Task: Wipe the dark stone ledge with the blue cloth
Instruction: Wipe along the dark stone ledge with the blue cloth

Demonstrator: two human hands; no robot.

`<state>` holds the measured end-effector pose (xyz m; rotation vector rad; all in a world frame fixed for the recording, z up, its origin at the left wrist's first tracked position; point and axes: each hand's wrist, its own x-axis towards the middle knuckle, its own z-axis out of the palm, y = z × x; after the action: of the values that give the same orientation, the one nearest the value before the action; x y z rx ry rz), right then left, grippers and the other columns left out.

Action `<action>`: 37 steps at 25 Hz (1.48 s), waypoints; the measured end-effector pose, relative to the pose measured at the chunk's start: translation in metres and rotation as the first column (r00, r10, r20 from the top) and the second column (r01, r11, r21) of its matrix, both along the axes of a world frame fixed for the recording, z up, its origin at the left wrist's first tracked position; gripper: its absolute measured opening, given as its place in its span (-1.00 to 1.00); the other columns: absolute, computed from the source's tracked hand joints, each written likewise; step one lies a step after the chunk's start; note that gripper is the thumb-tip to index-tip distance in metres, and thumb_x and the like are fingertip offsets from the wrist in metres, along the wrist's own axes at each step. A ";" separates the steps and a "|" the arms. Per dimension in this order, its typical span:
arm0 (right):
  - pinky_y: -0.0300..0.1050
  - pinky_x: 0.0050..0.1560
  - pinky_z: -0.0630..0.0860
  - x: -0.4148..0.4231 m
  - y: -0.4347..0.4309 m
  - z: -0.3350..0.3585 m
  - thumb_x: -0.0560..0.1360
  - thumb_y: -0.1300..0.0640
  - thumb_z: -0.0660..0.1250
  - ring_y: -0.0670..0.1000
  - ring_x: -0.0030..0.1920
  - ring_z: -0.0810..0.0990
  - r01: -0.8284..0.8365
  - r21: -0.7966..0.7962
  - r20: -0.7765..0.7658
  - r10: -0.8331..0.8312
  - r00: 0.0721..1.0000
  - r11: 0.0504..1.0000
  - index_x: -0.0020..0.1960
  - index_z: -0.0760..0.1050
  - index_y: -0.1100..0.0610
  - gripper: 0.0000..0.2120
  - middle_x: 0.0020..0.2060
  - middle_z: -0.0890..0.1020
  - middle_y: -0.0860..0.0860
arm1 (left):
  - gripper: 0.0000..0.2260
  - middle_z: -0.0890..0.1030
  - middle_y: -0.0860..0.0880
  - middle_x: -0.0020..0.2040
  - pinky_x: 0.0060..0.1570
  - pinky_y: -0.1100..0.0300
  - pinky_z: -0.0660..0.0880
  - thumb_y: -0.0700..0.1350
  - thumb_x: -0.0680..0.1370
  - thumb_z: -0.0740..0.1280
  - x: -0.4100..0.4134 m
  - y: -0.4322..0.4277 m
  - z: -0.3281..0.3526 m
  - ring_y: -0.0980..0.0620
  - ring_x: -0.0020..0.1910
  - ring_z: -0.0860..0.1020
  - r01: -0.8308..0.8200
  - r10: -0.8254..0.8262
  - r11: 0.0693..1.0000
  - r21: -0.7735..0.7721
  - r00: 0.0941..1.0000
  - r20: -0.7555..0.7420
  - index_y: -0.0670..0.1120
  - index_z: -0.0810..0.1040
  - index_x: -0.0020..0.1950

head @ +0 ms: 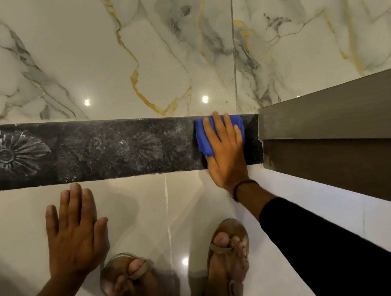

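A dark stone ledge [98, 151] with pale flower-like patterns runs across the middle of the view. At its right end lies a blue cloth [202, 138], pressed flat onto the stone under my right hand [224, 150], whose fingers are spread over it. The cloth shows at the left and above the fingers. My left hand [73, 228] rests flat on the pale floor tile below the ledge, fingers apart, holding nothing.
A marbled white wall [138, 48] with gold veins rises behind the ledge. A brown wooden unit [336, 139] juts in at the right, touching the ledge's end. My sandalled feet [179, 270] stand on the glossy floor tiles [148, 208] below.
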<state>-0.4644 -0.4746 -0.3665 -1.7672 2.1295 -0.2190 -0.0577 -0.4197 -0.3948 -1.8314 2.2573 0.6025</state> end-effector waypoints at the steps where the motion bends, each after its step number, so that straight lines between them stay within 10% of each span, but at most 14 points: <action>1: 0.24 0.66 -0.04 0.006 -0.009 -0.001 0.56 0.06 0.11 0.21 0.69 0.02 0.017 -0.011 -0.022 -0.018 1.000 1.000 0.68 0.15 0.10 -0.32 0.68 0.18 0.14 | -0.30 -0.13 -0.09 0.84 0.75 -0.13 -0.31 0.17 0.70 -0.03 -0.001 -0.002 0.000 -0.14 0.81 -0.13 0.002 -0.002 1.000 0.004 1.000 -0.006 -0.05 -0.09 0.81; 7: 0.09 0.68 -0.24 0.053 0.076 0.014 0.57 0.27 0.35 0.13 0.71 -0.14 -0.020 0.066 0.037 0.017 0.999 0.998 0.70 0.01 0.02 -0.17 0.70 0.01 0.03 | -0.31 -0.18 -0.03 0.82 0.75 -0.11 -0.29 0.14 0.71 0.01 -0.006 -0.004 0.013 -0.07 0.81 -0.18 0.004 -0.006 0.999 -0.032 0.998 -0.055 -0.12 0.01 0.79; 14: 0.29 0.67 -0.06 0.057 -0.054 -0.002 0.50 0.18 0.25 0.21 0.69 0.04 0.045 0.019 -0.010 -0.044 0.999 0.999 0.68 0.12 0.09 -0.23 0.68 0.19 0.13 | -0.31 -0.06 -0.16 0.83 0.75 -0.26 -0.17 0.12 0.71 0.03 -0.001 -0.002 0.006 -0.16 0.81 -0.11 0.047 -0.050 0.997 -0.055 0.997 -0.063 -0.12 -0.02 0.80; 20: 0.26 0.66 -0.05 0.110 0.080 0.025 0.48 0.28 0.38 0.16 0.71 -0.10 -0.084 0.090 0.067 0.079 0.995 0.992 0.70 -0.03 -0.03 -0.06 0.71 0.01 0.02 | -0.30 -0.04 -0.18 0.83 0.75 -0.26 -0.12 0.11 0.71 0.07 -0.003 -0.001 0.007 -0.20 0.81 -0.05 0.055 -0.065 0.991 -0.125 0.995 -0.070 -0.14 0.00 0.79; 37: 0.27 0.67 -0.13 0.169 -0.058 0.004 0.49 0.19 0.30 0.23 0.70 -0.07 0.016 0.072 -0.017 -0.015 1.000 0.997 0.71 0.01 0.11 -0.15 0.70 0.05 0.15 | -0.31 0.03 -0.18 0.82 0.76 -0.19 -0.14 0.10 0.71 0.10 0.055 -0.004 -0.001 -0.12 0.81 -0.09 0.066 -0.066 0.982 -0.176 0.998 0.002 -0.15 0.04 0.79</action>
<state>-0.2953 -0.5325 -0.3628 -1.7177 2.1353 -0.1304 -0.0028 -0.4234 -0.3956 -1.8236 2.4331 0.4077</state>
